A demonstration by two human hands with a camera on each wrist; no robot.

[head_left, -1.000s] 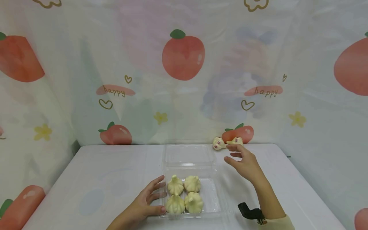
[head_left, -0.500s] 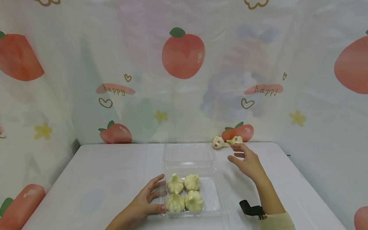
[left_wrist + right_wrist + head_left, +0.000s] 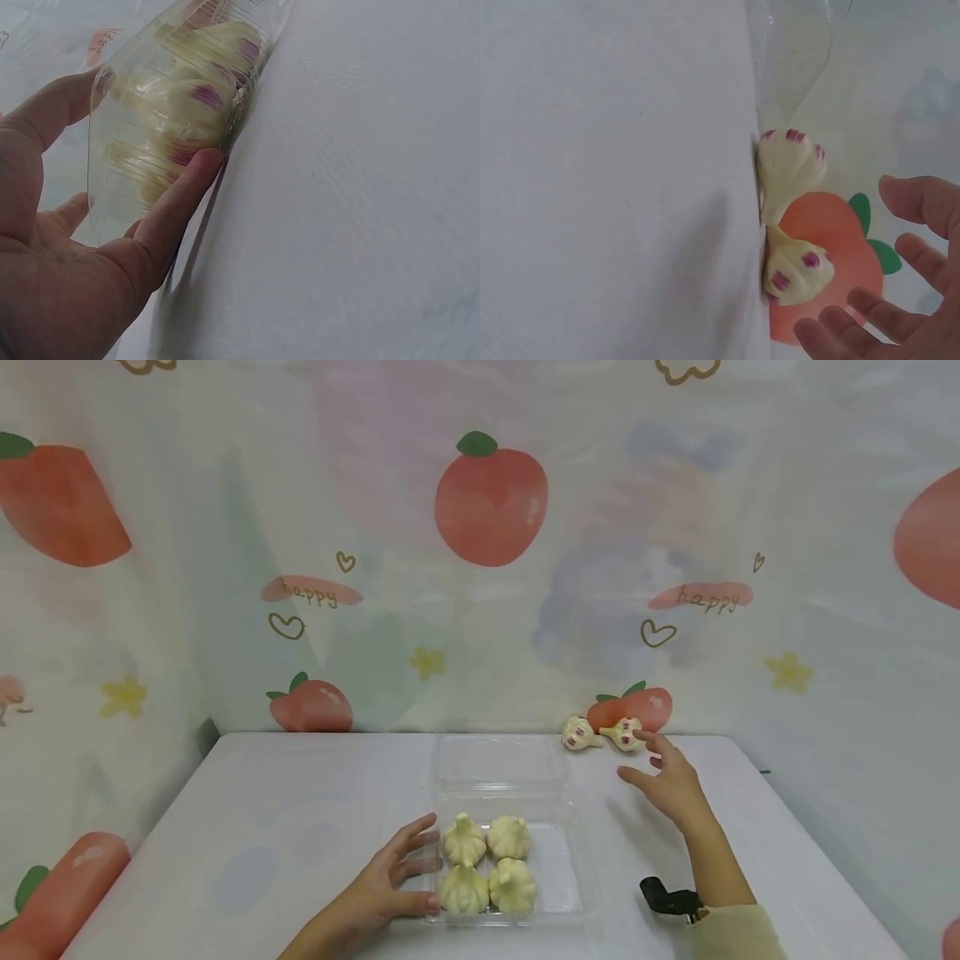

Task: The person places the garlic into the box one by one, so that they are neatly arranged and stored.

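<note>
A clear plastic clamshell box (image 3: 558, 868) lies with its lid (image 3: 498, 760) folded back. Several pale garlic bulbs (image 3: 465, 889) fill its left part, in two rows. Against its left wall rests my left hand (image 3: 378, 881), fingers spread and thumb by the front corner; the left wrist view shows its fingertips touching the plastic. At the far edge lie two purple-marked garlic bulbs, the left one (image 3: 579, 733) and the right one (image 3: 624, 735). Beside the right one hovers my right hand (image 3: 671, 781), fingers apart and holding nothing, as the right wrist view also shows.
The white table (image 3: 300, 827) ends at a patterned cloth backdrop (image 3: 495, 610), which also runs along both sides. A black wrist-camera mount (image 3: 667, 897) sticks out beside my right forearm.
My right hand has moved to the right, from near the gap between the two far garlic bulbs to the right-hand bulb. My left hand stays at the box. The head view has shifted slightly.
</note>
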